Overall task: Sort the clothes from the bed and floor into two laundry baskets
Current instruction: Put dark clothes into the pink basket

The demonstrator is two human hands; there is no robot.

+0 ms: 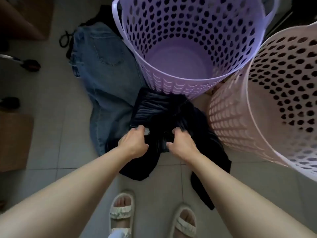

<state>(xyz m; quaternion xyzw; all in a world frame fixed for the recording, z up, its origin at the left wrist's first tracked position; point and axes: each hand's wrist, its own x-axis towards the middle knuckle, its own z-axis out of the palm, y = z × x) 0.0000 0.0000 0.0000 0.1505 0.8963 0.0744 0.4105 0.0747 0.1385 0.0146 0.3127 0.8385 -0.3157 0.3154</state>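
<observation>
Both hands, the left hand and the right hand, have their fingers clenched on the black garment lying on the floor, probably to lift it. The empty purple basket stands just beyond the fingers, the pink basket to their right. What kind of garment it is I cannot tell, and the jeans left of the fingers are partly hidden behind it.

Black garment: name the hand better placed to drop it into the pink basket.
Right, probably. Both hands grip the black garment, but the right hand is nearer the pink basket than the left hand.
</observation>
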